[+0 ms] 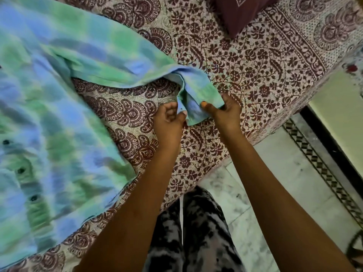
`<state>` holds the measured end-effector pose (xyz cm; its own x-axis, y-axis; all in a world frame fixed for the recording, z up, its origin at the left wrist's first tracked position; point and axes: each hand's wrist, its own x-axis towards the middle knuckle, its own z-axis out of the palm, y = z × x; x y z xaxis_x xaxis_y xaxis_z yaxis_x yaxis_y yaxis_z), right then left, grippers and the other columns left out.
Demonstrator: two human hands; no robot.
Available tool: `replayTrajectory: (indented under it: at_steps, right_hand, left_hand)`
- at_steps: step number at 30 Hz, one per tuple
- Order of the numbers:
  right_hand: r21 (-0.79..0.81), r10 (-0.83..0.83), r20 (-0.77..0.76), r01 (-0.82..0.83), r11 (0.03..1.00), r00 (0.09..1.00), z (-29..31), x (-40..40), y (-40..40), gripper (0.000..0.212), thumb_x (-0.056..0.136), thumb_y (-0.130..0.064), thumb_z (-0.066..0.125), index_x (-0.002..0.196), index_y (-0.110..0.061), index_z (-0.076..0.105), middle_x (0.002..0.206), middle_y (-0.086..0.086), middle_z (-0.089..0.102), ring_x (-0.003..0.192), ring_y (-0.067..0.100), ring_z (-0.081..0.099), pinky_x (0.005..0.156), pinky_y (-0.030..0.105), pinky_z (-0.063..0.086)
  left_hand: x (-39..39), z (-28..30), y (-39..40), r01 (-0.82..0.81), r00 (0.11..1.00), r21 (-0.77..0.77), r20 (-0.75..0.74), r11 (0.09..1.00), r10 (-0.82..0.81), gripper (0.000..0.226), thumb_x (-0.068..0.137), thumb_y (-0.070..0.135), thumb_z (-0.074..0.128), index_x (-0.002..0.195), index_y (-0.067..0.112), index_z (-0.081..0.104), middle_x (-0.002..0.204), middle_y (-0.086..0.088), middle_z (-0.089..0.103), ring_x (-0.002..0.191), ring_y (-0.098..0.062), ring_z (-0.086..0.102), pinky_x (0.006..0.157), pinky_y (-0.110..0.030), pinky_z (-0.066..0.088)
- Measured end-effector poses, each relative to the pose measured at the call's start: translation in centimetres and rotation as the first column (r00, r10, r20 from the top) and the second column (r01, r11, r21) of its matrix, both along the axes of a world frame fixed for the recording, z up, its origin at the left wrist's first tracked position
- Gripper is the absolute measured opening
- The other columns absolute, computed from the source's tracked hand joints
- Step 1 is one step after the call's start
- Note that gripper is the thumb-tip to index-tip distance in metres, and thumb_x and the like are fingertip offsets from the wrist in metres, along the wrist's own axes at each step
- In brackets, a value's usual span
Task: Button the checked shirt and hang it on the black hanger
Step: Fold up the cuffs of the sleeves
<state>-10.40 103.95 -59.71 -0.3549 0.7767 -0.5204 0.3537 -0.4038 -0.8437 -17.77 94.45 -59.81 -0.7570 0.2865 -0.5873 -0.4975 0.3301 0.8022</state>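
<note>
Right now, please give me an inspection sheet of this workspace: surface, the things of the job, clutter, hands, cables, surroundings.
Surface: bed with printed bedsheet, maroon floral pattern.
Job's things: checked shirt spread on the bed, blue and green; dark buttons show along its front; sleeve cuff lifted at the bed's near edge. Black hanger: nothing seen.
Clutter: maroon pillow at the far edge.
Hands: left hand pinches the cuff's left edge; right hand holds its right side, thumb on top.
Cables: nothing seen.
Surroundings: marble floor with patterned border on the right; the person's patterned trousers below.
</note>
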Motion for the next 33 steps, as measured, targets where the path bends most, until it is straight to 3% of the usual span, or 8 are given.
replayTrajectory:
  at_steps: [4,7,13,17,22,27,30,33]
  right_hand:
    - [0.173,0.038,0.06,-0.048,0.984,0.997,0.1,-0.3,-1.5,0.02,0.08,-0.004,0.067,0.099,0.001,0.062,0.082,0.0,0.065,0.07,0.004,0.062,0.059,0.013,0.05]
    - [0.21,0.088,0.056,-0.098,0.973,0.995,0.4,-0.4,-2.3,0.016,0.083,-0.006,0.066,0.097,-0.001,0.062,0.075,-0.008,0.062,0.06,-0.008,0.059,0.054,0.009,0.046]
    - [0.204,0.181,0.017,-0.18,0.962,0.983,0.1,-0.4,-2.4,0.017,0.081,0.001,0.064,0.095,-0.009,0.064,0.079,-0.006,0.065,0.071,0.004,0.061,0.069,0.019,0.052]
    - [0.191,0.186,0.014,-0.185,0.964,0.982,0.0,-0.6,-2.3,0.021,0.079,0.003,0.066,0.097,-0.007,0.066,0.082,-0.003,0.066,0.075,0.006,0.062,0.072,0.018,0.052]
    - [0.242,0.199,0.142,-0.229,0.943,0.97,0.0,-1.0,-2.1,0.016,0.076,-0.003,0.071,0.09,-0.007,0.067,0.079,0.002,0.066,0.067,0.007,0.061,0.065,0.021,0.054]
    - [0.274,0.135,0.152,-0.173,0.946,0.979,0.0,-1.8,-1.8,0.03,0.073,-0.001,0.073,0.084,-0.023,0.055,0.082,-0.003,0.066,0.071,0.003,0.065,0.064,0.022,0.057]
    - [0.285,0.114,0.163,-0.157,0.945,0.98,0.1,-2.4,-1.9,0.042,0.072,-0.001,0.073,0.079,-0.034,0.048,0.084,0.002,0.068,0.074,0.012,0.069,0.063,0.029,0.058]
    - [0.271,0.095,0.16,-0.137,0.953,0.983,0.1,-2.8,-2.0,0.041,0.074,0.0,0.071,0.082,-0.033,0.047,0.088,0.004,0.069,0.074,0.014,0.069,0.061,0.029,0.058]
  left_hand:
    - [0.3,0.6,-0.4,0.079,0.989,0.064,-0.131,0.995,-0.07,0.019,0.081,-0.003,0.063,0.089,0.014,0.062,0.081,0.008,0.064,0.067,0.006,0.061,0.062,-0.011,0.05]
    - [0.2,0.5,-0.5,0.133,0.97,0.065,-0.212,0.989,-0.117,0.015,0.083,0.001,0.062,0.092,0.012,0.067,0.085,0.0,0.069,0.077,-0.006,0.066,0.072,-0.02,0.054]
    - [-0.9,0.5,-0.2,0.268,0.892,-0.054,-0.365,0.962,-0.268,0.015,0.086,0.007,0.061,0.098,0.007,0.069,0.094,-0.003,0.071,0.076,-0.006,0.063,0.069,-0.01,0.05]
    - [-1.8,0.5,0.0,0.349,0.871,-0.098,-0.334,0.932,-0.361,0.019,0.085,0.005,0.061,0.102,0.008,0.069,0.094,0.0,0.069,0.078,-0.009,0.065,0.072,-0.017,0.053]
    - [-2.5,0.6,0.0,0.415,0.861,-0.094,-0.28,0.905,-0.424,0.025,0.083,0.0,0.059,0.105,0.008,0.068,0.093,-0.006,0.07,0.081,-0.021,0.067,0.074,-0.031,0.057]
    - [-3.3,0.5,-0.1,0.416,0.896,0.009,-0.173,0.909,-0.409,0.026,0.091,-0.001,0.043,0.104,0.003,0.066,0.093,-0.007,0.068,0.069,0.005,0.062,0.069,-0.013,0.051]
    - [-4.0,0.0,0.0,0.435,0.88,-0.011,-0.207,0.9,-0.428,0.023,0.088,-0.004,0.05,0.101,0.004,0.067,0.097,-0.008,0.07,0.081,-0.006,0.066,0.078,-0.021,0.055]
    - [-4.5,-0.5,0.3,0.487,0.836,-0.07,-0.253,0.871,-0.488,0.019,0.082,-0.004,0.06,0.095,0.007,0.067,0.089,0.0,0.068,0.079,-0.005,0.064,0.074,-0.015,0.053]
